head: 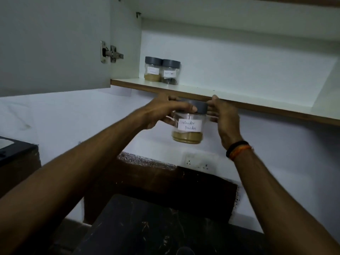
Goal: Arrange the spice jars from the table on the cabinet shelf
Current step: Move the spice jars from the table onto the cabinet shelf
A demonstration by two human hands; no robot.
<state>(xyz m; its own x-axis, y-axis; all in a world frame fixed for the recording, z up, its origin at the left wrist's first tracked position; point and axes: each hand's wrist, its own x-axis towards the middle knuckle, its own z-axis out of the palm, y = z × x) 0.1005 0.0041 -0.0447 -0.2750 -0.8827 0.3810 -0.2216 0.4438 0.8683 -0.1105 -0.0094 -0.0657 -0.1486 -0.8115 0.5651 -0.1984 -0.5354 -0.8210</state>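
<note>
A clear coriander powder jar [187,128] with a grey lid, a white handwritten label and tan powder at its bottom hangs in the air just below the front edge of the cabinet shelf [211,92]. My left hand [163,112] grips its lid and neck from the left. From the right, my right hand [223,116] holds the lid and side. Two grey-lidded jars stand side by side at the shelf's back left: one with tan powder [152,69], one labelled black pepper [170,72].
The open white cabinet door [55,43] with its metal hinge [111,52] hangs at the left. The shelf stretches bare to the right of the two jars. Below lie a dark counter [156,227], a wall socket [197,161] and a dark box [16,155] at the left.
</note>
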